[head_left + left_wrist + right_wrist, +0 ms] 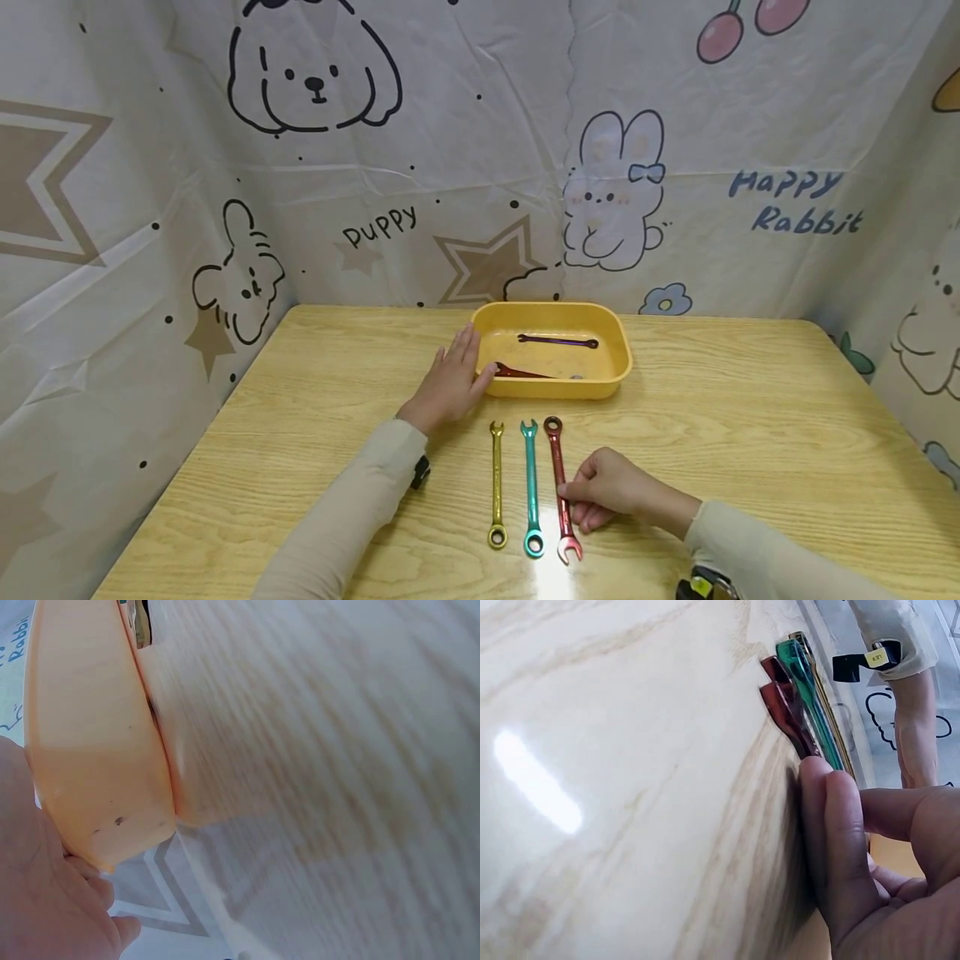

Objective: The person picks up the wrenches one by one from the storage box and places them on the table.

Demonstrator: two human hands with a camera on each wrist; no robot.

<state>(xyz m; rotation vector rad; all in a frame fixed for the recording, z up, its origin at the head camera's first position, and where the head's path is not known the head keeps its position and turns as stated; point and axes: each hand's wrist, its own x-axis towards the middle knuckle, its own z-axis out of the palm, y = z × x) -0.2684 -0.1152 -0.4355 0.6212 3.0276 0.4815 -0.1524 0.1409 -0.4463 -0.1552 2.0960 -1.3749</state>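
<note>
Head: we read "PUPPY" (380,227) and "Happy Rabbit" (798,202) on the patterned cloth (480,158) behind the wood-grain table (750,417). The left hand (450,379), fingers straight, touches the yellow tray (555,391); the right hand (615,487) pinches the red wrench (557,457) in front of it. Left wrist: "Rabbi" (19,639) shows (cut off). Right wrist: we cannot fully read the yellow label (877,657).

From seven o'clock comes the left arm (337,517); the left hand (446,382) points toward one o'clock, fingers extended, thumb spread apart. The right arm (772,546) reaches in from five o'clock, and the right hand (615,487) has its fingers bent, pinching.
</note>
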